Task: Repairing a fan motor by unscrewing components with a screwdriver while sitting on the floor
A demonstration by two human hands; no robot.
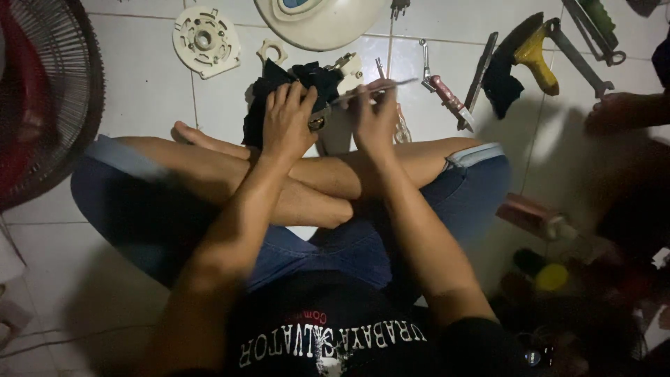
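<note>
Head view, looking straight down at a person sitting cross-legged on a white tiled floor [139,91]. Left hand [287,120] is closed over a black cloth [307,75] wrapped round a small part; a bit of metal shows at the edge of the grip near the thumb, too dark to tell what it is. Right hand [375,115] is pinched shut on a thin metal tool [373,89], which runs roughly level, its tip pointing left toward the metal bit. Both hands are just above the crossed shins, close together, nearly touching.

On the floor beyond the hands: round cream plastic disc [206,40] with holes, upper left; large cream fan housing [321,21] at top centre, cut off by the frame; small cream bracket [271,50] between them. Red-handled tool [447,94] lies right of the hands, a dark flat blade [481,70] beside it. Yellow-handled tool [536,59] and a long wrench [579,56] further right, with another dark rag [504,87] by the yellow handle. Green-handled tool [597,21] at the top right corner.

Fan grille [63,105] with red blades fills the left edge. Another person's hand [614,112] shows at the right edge, blurred.
</note>
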